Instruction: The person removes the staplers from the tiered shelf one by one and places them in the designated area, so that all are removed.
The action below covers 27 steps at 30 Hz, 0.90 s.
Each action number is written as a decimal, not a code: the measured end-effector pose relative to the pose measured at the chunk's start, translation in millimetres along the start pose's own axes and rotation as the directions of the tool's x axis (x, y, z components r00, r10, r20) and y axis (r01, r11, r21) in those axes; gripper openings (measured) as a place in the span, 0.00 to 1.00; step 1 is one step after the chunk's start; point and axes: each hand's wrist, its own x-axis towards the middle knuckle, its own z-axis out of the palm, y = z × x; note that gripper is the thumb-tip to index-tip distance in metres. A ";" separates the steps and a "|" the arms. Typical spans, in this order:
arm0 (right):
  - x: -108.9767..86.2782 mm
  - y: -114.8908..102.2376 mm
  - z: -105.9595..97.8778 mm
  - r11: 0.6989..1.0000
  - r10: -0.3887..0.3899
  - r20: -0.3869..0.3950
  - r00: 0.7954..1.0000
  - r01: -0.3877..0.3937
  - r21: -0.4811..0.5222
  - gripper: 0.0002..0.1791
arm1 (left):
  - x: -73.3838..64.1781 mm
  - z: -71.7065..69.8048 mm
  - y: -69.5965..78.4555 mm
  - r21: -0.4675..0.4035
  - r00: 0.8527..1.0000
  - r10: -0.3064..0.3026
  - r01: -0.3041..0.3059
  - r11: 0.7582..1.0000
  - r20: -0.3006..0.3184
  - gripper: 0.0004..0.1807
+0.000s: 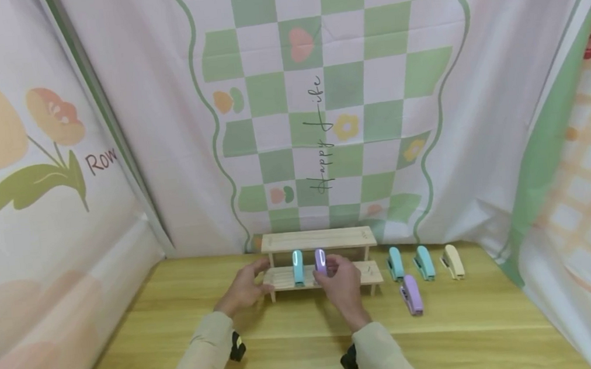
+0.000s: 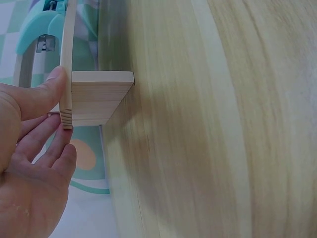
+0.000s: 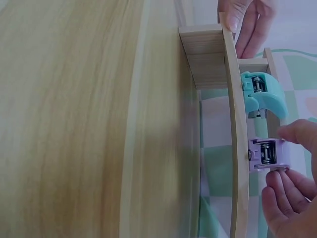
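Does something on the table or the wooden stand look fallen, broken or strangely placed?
Nothing on the table or wooden stand looks fallen or broken. One slight oddity: the purple stapler on the table sits nearer the camera, out of line with two teal staplers and a cream stapler there.

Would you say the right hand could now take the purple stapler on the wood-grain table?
Probably not yet: the right hand holds another purple stapler at the wooden shelf, though the way looks free.

Forearms [image 1: 200, 352] angled inward, left grip [image 1: 245, 287] pinching, right grip [image 1: 343, 286] pinching too
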 end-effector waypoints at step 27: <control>-1.9 34.9 -127.8 0.973 -0.006 0.039 0.999 0.015 -0.232 0.22 | -1.3 0.0 -0.5 -0.022 1.000 0.015 -0.015 1.000 0.005 0.37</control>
